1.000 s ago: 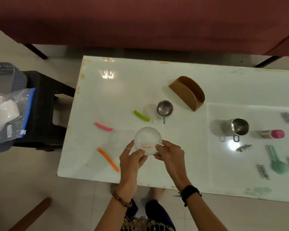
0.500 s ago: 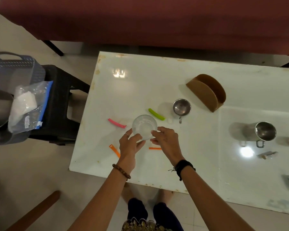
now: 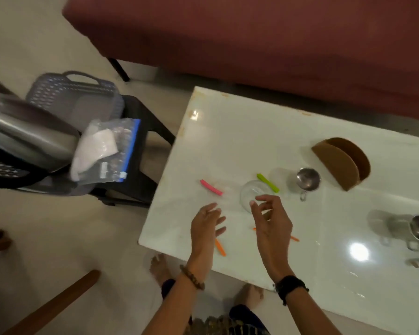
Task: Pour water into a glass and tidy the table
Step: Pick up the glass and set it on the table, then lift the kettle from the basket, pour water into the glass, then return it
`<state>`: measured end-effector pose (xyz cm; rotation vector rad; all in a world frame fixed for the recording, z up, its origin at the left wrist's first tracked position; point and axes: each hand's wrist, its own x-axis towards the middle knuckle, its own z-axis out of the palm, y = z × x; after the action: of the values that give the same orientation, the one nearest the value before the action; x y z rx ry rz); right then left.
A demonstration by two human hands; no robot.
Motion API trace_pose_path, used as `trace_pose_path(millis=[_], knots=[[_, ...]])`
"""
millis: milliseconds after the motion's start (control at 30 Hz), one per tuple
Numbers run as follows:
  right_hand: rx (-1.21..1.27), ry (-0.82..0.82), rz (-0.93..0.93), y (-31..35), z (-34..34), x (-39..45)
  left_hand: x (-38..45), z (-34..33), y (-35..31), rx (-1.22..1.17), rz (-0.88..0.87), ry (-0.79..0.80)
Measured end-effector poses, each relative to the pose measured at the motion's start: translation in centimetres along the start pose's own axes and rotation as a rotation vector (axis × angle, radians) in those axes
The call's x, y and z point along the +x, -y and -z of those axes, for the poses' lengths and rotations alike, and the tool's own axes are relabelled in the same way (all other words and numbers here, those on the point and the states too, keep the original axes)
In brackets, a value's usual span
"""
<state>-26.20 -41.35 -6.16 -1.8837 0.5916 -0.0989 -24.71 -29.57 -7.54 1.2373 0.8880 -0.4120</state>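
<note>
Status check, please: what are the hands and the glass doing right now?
Left hand open, empty. Right hand open beside glass. Glass upright on table. Green clip close behind it.

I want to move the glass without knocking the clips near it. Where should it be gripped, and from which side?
Grip the glass around its round side wall, coming from the near edge, where the right hand already is. It stands upright, mouth up. The green clip lies close behind it and the pink clip to its left, so the near side looks freest.
</note>
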Motion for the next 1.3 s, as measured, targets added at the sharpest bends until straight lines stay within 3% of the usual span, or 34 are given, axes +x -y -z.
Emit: trace_pose_path(millis=[67,200,300,500,633,700,867,1100,1233,1300], knots=[[0.03,0.079,0.036,2.6,-3.0,-1.4,0.1,4.4,-1.0,-0.018,-0.083,-0.103],[0.139,0.292,0.083,8.9,-13.3,-4.6,1.7,16.1,-5.7,-0.128,-0.249,-0.475],[0.211,0.469,0.137,13.2,-21.7,-6.9,3.4,24.6,-9.5,0.065,-0.395,-0.583],[0.198,0.781,0.133,18.2,-36.2,-9.5,9.1,37.9,-17.8,0.308,-0.558,-0.695],[0.143,0.881,0.114,19.5,-42.8,-10.9,13.5,40.9,-21.6,0.353,-0.562,-0.505],[0.169,0.87,0.06,19.7,-45.0,-11.7,15.0,41.3,-22.1,0.334,-0.543,-0.423],[0.42,0.645,0.056,20.3,-47.8,-12.2,16.7,41.9,-21.6,0.325,-0.545,-0.501],[0.353,0.269,0.289,22.7,-47.4,-8.8,16.8,42.0,-21.9,0.23,-0.517,-0.47],[0.415,0.25,0.204,23.2,-44.7,-8.6,16.4,41.3,-22.2,0.314,-0.508,-0.508],[0.434,0.265,0.219,23.3,-42.5,-9.0,16.0,40.6,-22.3,0.484,-0.503,-0.562]])
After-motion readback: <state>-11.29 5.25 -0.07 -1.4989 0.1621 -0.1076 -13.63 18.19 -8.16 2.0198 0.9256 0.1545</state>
